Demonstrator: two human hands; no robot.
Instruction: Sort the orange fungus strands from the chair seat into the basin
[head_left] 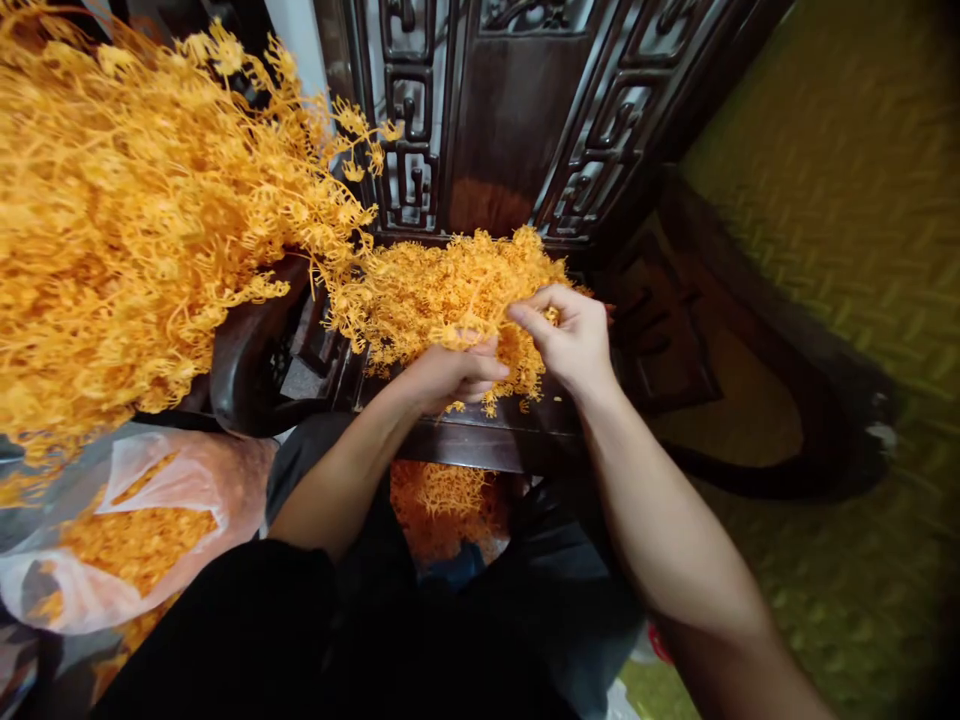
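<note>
A heap of yellow-orange stringy, flower-like pieces (450, 285) lies on a dark wooden seat (480, 443) in front of me. My left hand (456, 372) is at the front edge of the heap, its fingers curled; what they hold, if anything, is too small to name. Just right of it and slightly higher, my right hand (566, 330) is pinched, thumb against index finger, at the heap's right side. A thin yellow strand seems to lie by its fingertips, but I cannot make out whether it is gripped.
A much larger yellow mass (150, 200) fills the upper left, over a curved wooden armrest (251, 350). Below it lies an open plastic bag (225, 475) with orange pieces. More orange pieces (450, 500) are under the seat's edge. A carved backrest (502, 120) rises behind.
</note>
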